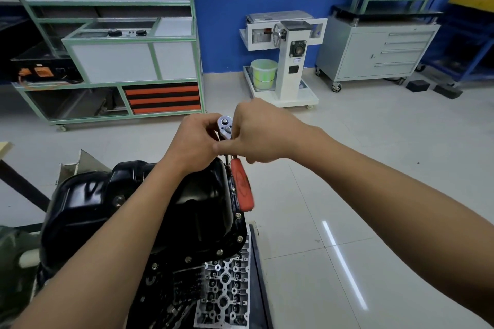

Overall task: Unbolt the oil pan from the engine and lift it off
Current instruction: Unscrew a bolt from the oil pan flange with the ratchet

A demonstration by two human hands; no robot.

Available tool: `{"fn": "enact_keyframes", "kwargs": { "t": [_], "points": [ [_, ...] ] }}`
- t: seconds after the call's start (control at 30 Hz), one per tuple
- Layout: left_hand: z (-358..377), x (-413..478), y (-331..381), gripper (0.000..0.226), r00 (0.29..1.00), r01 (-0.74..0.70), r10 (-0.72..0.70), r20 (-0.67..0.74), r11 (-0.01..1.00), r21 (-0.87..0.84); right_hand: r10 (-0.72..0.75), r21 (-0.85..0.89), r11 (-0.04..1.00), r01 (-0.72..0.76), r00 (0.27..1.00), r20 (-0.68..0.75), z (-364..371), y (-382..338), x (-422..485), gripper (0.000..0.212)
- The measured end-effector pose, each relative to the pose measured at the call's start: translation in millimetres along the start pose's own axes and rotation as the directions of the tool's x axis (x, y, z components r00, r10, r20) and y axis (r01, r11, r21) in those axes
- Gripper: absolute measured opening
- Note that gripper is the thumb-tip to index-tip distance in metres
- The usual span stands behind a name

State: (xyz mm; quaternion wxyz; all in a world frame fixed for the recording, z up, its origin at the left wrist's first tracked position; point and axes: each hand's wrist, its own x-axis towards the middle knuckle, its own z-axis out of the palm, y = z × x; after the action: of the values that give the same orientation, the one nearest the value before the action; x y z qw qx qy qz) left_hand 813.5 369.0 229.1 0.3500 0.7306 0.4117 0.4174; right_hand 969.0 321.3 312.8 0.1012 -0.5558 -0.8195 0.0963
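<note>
Below both hands' grip [227,138] on ratchet [226,125]: oil pan [88,195].

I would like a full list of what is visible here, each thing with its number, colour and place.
pan: one, black, on the engine, lower centre.
engine: one, grey and black, under the pan.
bolts: several, silver, along the pan's rim.
ratchet: one, red handle, at the pan's far edge.
bucket: one, pale green, far centre.
cabinet: one, grey, far right.
left hand: holds the ratchet head.
right hand: grips the ratchet below the head.
</note>
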Motion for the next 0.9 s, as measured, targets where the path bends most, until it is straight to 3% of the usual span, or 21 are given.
{"fn": "enact_keyframes", "kwargs": {
  "t": [0.07,0.17,0.27,0.4,0.53,0.63,0.7,0.9],
  "points": [
    [-0.7,0.7,-2.6,0.041,1.0,0.01,-0.009,-0.02,1.0,0.016,-0.012,-0.021,1.0,0.012,1.0,-0.024,-4.0,1.7,2.2,0.042],
    [0.4,0.2,-3.8,0.028,1.0,-0.014,0.014,0.002,0.999,0.045,-0.023,-0.062,0.998,0.022,1.0,-0.02,-9.0,6.0,3.4,0.031],
    [1.8,-0.6,-4.6,0.018,0.998,-0.008,0.007,0.056,1.0,0.024,-0.042,-0.223,0.975,0.018,0.994,-0.102,-10.1,12.8,6.6,0.01],
    [1.3,-0.8,-5.2,0.018,0.993,-0.011,0.011,0.119,1.0,-0.005,-0.102,-0.25,0.966,0.065,0.985,-0.139,-4.6,20.4,15.1,0.032],
    [-1.6,0.2,-5.7,0.02,0.994,0.034,-0.032,0.102,0.999,-0.014,-0.219,-0.151,0.966,0.209,0.974,-0.053,-1.3,18.7,18.9,0.038],
    [-2.9,0.1,-5.6,0.019,0.994,0.045,-0.043,0.104,0.999,-0.011,-0.223,-0.1,0.971,0.219,0.974,-0.033,-2.2,19.6,17.9,0.036],
    [-2.1,0.9,-5.6,0.019,0.995,0.047,-0.045,0.09,0.999,-0.015,-0.182,-0.116,0.978,0.176,0.983,-0.04,-3.3,20.0,17.1,0.021],
    [0.6,2.4,-5.3,0.023,0.999,0.052,-0.052,-0.008,0.999,0.008,0.047,-0.155,0.985,-0.072,0.986,-0.16,-6.4,16.7,7.3,0.015]
  ]
}}
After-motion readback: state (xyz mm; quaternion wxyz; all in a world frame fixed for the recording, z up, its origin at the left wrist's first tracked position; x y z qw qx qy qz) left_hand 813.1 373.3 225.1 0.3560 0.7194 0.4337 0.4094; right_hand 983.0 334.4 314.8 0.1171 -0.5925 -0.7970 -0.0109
